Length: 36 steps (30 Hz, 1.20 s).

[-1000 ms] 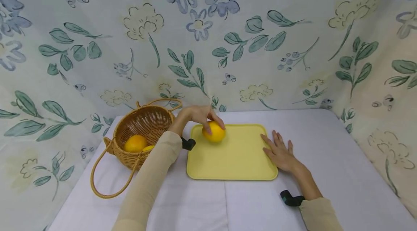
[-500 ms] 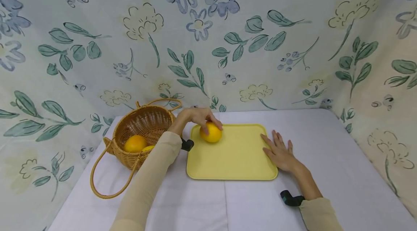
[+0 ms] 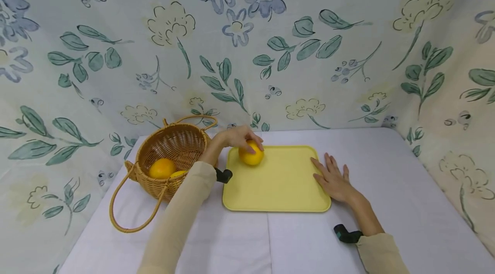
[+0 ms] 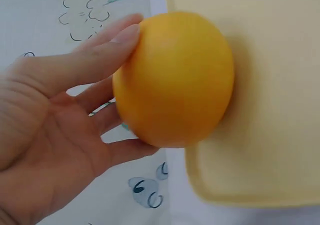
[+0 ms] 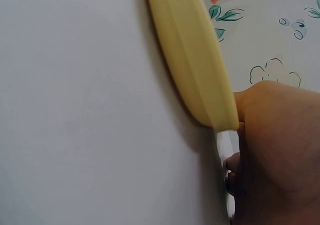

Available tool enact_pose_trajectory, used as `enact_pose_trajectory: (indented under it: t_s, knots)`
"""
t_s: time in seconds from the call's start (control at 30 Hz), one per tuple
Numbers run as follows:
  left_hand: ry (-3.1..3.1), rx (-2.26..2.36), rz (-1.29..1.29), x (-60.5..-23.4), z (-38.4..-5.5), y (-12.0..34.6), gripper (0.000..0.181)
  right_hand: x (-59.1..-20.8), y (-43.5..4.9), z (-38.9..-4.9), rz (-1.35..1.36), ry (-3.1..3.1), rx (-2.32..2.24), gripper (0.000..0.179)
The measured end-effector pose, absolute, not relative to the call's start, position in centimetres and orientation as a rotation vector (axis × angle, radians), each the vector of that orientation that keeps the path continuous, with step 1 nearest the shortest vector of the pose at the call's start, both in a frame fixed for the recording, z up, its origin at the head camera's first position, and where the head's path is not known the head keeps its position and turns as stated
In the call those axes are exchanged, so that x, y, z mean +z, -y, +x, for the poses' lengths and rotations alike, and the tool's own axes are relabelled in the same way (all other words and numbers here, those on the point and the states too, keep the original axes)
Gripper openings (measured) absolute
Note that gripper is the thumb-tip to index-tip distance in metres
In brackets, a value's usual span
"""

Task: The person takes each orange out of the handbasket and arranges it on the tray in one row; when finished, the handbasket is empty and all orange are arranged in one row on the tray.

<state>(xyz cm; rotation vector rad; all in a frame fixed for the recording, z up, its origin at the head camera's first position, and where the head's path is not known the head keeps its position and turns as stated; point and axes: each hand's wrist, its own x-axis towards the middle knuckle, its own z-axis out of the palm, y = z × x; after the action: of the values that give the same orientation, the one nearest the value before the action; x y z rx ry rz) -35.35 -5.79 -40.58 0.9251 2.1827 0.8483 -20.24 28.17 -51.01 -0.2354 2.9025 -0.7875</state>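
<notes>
My left hand (image 3: 236,136) grips an orange (image 3: 252,158) from above, over the far left corner of the yellow tray (image 3: 278,184). In the left wrist view, thumb and fingers curve round one side of the orange (image 4: 177,80). Whether the fruit touches the tray cannot be told. My right hand (image 3: 335,181) lies with spread, straight fingers at the tray's right edge, its thumb and fingertips at the rim. The right wrist view shows the tray's side (image 5: 195,60) and part of that hand (image 5: 285,135).
Left of the tray stands a wicker basket (image 3: 185,141) with looped handles. Inside it are another orange (image 3: 162,168) and a yellow item (image 3: 178,174), partly hidden by the left sleeve (image 3: 181,214). A floral cloth (image 3: 247,72) hangs behind the white table (image 3: 232,239).
My left hand has carried the orange slightly to the left over the tray since a second ago, then raised it very slightly. The right hand stays by the tray.
</notes>
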Motion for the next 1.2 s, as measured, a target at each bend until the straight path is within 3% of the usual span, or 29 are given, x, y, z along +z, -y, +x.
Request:
enact_pose_trajectory:
  t_s: [0.23,0.53,1.2]
  knots:
    - [-2.398,0.994,0.778,-42.4,-33.1,5.4,0.030,-50.9,-28.2,-20.3,-0.235,-2.901,-0.795,0.060]
    - [-2.586,1.055,0.929,-44.3,-30.2,5.8,0.040,-50.8,-28.2,-20.4,-0.245,-2.902,-0.788,0.060]
    - [-2.814,1.270,0.861,-47.7,-27.3,5.8,0.051,-51.0,-28.1,-20.3,-0.241,-2.903,-0.786,0.060]
